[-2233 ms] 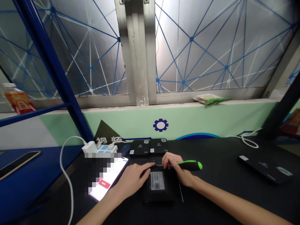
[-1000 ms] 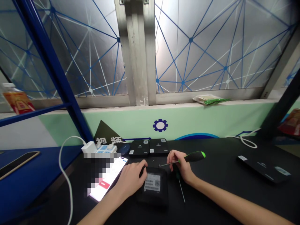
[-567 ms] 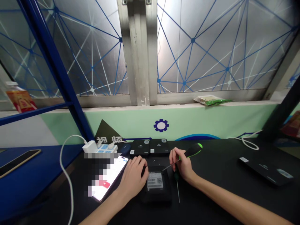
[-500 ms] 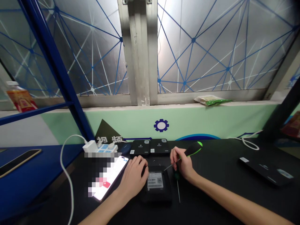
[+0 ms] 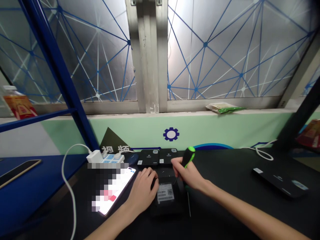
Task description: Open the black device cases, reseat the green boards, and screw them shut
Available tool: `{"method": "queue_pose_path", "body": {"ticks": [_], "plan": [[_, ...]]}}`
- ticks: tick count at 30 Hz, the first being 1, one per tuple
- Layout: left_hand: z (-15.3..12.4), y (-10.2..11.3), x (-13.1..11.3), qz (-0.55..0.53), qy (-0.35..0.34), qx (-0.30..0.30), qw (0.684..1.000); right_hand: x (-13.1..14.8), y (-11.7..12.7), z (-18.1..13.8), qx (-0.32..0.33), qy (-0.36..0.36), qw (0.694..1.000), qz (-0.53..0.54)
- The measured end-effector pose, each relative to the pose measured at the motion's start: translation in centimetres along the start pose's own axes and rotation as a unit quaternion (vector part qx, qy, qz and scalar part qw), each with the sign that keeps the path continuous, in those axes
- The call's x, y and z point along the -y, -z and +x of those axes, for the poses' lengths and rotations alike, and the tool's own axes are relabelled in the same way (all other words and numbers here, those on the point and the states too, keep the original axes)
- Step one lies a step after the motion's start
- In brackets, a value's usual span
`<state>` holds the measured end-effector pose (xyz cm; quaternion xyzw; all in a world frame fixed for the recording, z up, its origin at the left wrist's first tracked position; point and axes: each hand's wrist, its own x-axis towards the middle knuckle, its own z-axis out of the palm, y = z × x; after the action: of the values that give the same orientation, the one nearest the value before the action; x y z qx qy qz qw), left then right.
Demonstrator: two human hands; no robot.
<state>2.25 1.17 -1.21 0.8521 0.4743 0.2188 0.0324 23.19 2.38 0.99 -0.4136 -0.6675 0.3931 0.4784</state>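
Observation:
A small black box [image 5: 167, 200] with a white label lies bottom up on the black table [image 5: 225, 186] in front of me. My left hand [image 5: 143, 188] rests on its left edge, fingers curled over it, holding it down. My right hand [image 5: 186, 173] is closed round a screwdriver [image 5: 187, 157] with a black and green handle. The screwdriver stands nearly upright, its tip down at the far right corner of the box. A second, thinner screwdriver [image 5: 188, 201] lies on the table just right of the box.
Two more black boxes [image 5: 158, 156] sit behind. A lit phone [image 5: 113, 193] lies to the left, near a white power strip [image 5: 107, 157] and its cable [image 5: 67, 186]. A flat black device [image 5: 281, 181] lies at right. Another phone [image 5: 17, 168] rests on the blue shelf.
My right hand has swung the screwdriver from lying almost level to nearly upright and brought its tip to the box's far corner. My left hand stays on the box.

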Motion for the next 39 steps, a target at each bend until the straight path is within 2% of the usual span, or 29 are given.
{"method": "queue_pose_path", "body": {"ticks": [2,6,13,18,20,23,27,39], "plan": [[0.0,-0.1,0.1,-0.016,-0.001,-0.003,1.000,1.0,-0.3,0.3,0.028,-0.019,0.999,-0.024],[0.1,-0.3,0.5,-0.045,-0.008,-0.010,0.999,2.0,-0.7,0.4,0.053,-0.005,0.997,-0.058],[0.1,-0.7,0.8,-0.055,-0.012,-0.018,0.998,0.4,-0.7,0.2,0.044,0.047,0.996,-0.068],[0.1,-0.4,0.5,-0.056,-0.011,-0.004,0.998,-1.0,-0.4,-0.7,0.064,0.032,0.997,0.036],[0.1,-0.4,0.4,-0.059,-0.011,-0.002,0.998,-1.5,-0.3,-1.4,0.050,0.039,0.996,0.069],[0.1,-0.5,0.3,-0.069,-0.012,0.000,0.998,-2.5,-0.5,-2.7,-0.006,0.051,0.996,0.070],[0.0,-0.4,0.1,-0.070,-0.005,0.004,0.998,-3.7,-1.1,-3.7,-0.058,0.035,0.994,0.085],[0.4,-0.6,0.0,-0.059,0.004,0.000,0.998,-3.7,-0.9,-4.1,-0.031,0.078,0.996,0.042]]}}
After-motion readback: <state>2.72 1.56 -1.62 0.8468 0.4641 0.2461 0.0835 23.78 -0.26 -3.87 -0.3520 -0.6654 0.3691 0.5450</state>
